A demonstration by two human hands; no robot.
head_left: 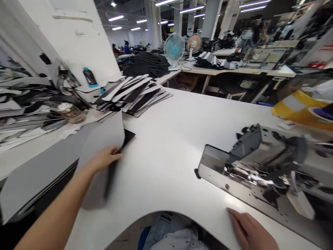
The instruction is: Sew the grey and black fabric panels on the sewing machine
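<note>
At a white surface [169, 139] on a garment factory floor, a worker's left hand [105, 158] is pinching a grey fabric panel [104, 139] between thumb and curled fingers, lifting its edge so that it is curling up off the black piece [127, 136] lying beneath it. Near the bottom right, the right hand [251, 231] is lying flat and relaxed on the surface, fingers loosely spread and gripping nothing, just beside the metal bed of a sewing machine [262, 159]. Behind the panel, a fanned stack of cut pieces [132, 93] is sitting on the surface, with two desk fans [182, 47] standing well beyond.
</note>
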